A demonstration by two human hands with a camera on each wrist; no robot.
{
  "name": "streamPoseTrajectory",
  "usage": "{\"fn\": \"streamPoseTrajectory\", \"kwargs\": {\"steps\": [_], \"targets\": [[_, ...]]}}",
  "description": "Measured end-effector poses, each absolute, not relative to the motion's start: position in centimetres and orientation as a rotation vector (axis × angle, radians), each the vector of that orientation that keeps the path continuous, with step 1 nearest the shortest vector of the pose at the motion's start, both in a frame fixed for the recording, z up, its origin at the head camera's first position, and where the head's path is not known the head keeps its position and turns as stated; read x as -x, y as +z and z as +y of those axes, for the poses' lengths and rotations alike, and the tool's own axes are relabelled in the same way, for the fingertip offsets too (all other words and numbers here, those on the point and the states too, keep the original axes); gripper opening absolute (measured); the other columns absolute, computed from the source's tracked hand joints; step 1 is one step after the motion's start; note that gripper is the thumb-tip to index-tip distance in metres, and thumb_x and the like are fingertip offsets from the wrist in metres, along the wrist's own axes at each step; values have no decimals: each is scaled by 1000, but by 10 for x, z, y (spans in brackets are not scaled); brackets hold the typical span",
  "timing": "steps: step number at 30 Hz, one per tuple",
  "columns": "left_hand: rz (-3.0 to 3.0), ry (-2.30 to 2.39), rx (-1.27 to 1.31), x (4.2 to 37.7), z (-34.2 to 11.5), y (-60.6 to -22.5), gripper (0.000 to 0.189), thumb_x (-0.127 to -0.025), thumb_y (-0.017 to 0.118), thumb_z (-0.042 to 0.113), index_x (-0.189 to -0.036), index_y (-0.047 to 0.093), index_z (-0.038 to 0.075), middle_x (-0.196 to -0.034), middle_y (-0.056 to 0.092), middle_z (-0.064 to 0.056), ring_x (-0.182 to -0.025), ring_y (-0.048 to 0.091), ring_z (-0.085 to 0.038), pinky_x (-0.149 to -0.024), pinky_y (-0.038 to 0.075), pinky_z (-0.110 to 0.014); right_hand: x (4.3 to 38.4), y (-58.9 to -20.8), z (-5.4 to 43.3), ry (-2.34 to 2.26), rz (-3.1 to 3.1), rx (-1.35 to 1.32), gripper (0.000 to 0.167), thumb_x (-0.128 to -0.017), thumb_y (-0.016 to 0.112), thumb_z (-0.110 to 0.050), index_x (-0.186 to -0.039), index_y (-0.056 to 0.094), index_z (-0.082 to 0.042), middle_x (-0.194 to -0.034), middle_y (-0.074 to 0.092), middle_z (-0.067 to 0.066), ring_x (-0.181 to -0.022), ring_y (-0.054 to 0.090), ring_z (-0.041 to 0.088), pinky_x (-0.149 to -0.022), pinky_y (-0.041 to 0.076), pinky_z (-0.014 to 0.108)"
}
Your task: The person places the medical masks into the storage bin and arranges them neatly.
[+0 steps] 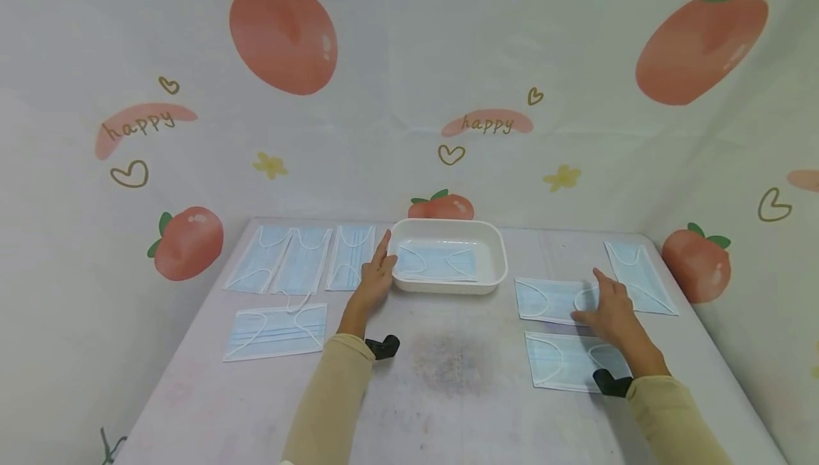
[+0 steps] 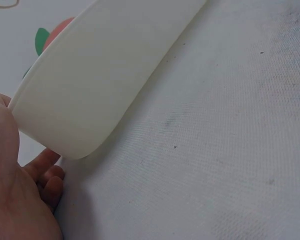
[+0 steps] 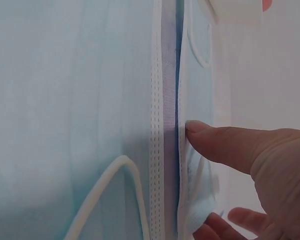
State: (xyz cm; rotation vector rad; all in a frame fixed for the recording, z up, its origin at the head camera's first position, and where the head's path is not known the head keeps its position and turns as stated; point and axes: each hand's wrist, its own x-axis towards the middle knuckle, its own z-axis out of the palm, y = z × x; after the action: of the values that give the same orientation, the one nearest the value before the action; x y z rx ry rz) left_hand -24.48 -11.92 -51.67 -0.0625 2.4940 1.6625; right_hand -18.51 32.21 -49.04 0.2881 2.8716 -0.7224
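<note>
A white plastic tray [image 1: 448, 287] stands at the back middle of the table, with one pale blue face mask [image 1: 437, 263] lying flat in it. My left hand [image 1: 376, 276] holds the tray's left end. Its thumb is at the rim and its fingers lie along the outer wall, as the left wrist view shows. On the right, my right hand [image 1: 614, 312] grips the right part of another face mask [image 1: 550, 300]. The thumb presses its near edge, and the other fingers are at its far side, partly hidden. A further mask [image 1: 566, 362] lies just nearer, partly under the right wrist.
Several masks lie at the left, among them an upright one [image 1: 303, 262] and a sideways pleated one [image 1: 278, 333]. Another mask [image 1: 640, 276] slants near the table's right edge. A fruit-patterned white cloth [image 1: 397, 60] hangs behind the table [image 1: 461, 415].
</note>
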Motion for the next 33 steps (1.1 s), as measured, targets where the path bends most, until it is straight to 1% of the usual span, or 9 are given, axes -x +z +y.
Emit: {"fn": "streamPoseTrajectory", "kwargs": {"steps": [4, 7, 11, 16, 22, 25, 28, 33], "targets": [[2492, 1663, 63, 245, -119, -517, 56, -110, 32, 38, -161, 11, 50, -170, 20, -14, -155, 9, -47, -122, 8, -74, 187, -489, 321, -735, 2868, -353, 111, -83, 81, -15, -162, 5, -1, -154, 12, 46, -137, 24, 65, -106, 33, 77], [2503, 1654, 50, 246, -119, -517, 56, -110, 31, 37, -161, 11, 49, -170, 21, -15, -154, 10, -47, -121, 9, -74, 188, -490, 321, -738, 2871, -371, 110, -83, 81, -14, -162, 7, -2, -154, 15, 46, -136, 26, 64, -105, 34, 77], [2518, 1639, 45, 246, -120, -516, 56, -110, 31, 36, -161, 11, 49, -170, 21, -16, -153, 11, -48, -120, 10, -75, 189, -490, 321, -752, 2900, -334, 103, -83, 78, -9, -162, 11, 0, -153, 25, 45, -135, 29, 64, -106, 35, 76], [2516, 1633, 52, 245, -120, -515, 56, -110, 31, 37, -161, 11, 49, -171, 20, -13, -154, 10, -48, -121, 9, -75, 190, -490, 324, -772, 2941, -289, 90, -86, 68, 0, -160, 16, 4, -147, 36, 44, -132, 35, 64, -105, 37, 75], [2516, 1628, 53, 246, -120, -515, 55, -110, 30, 39, -161, 11, 49, -172, 19, -7, -155, 8, -46, -122, 8, -73, 189, -488, 326, -846, 2965, -266, 73, -91, 48, 10, -158, 20, 7, -145, 37, 45, -133, 39, 62, -107, 37, 72], [2524, 1622, 53, 245, -120, -514, 56, -110, 30, 38, -161, 11, 49, -172, 20, -9, -155, 9, -47, -122, 9, -73, 188, -487, 329, -931, 2936, -254, 67, -94, 40, 6, -158, 21, 7, -145, 38, 45, -130, 42, 61, -104, 41, 71], [2532, 1619, 50, 244, -119, -514, 56, -110, 30, 38, -162, 11, 48, -171, 20, -10, -155, 9, -48, -122, 9, -73, 187, -485, 335, -1021, 2879, -225, 64, -96, 38, -1, -157, 22, 8, -144, 38, 45, -128, 44, 60, -103, 42, 72], [2527, 1634, 35, 243, -120, -513, 56, -110, 31, 36, -162, 11, 47, -171, 21, -11, -155, 9, -49, -122, 9, -73, 187, -478, 340, -1127, 2757, -258, 62, -101, 37, -9, -158, 19, 9, -155, 28, 43, -141, 30, 62, -111, 33, 73]]}}
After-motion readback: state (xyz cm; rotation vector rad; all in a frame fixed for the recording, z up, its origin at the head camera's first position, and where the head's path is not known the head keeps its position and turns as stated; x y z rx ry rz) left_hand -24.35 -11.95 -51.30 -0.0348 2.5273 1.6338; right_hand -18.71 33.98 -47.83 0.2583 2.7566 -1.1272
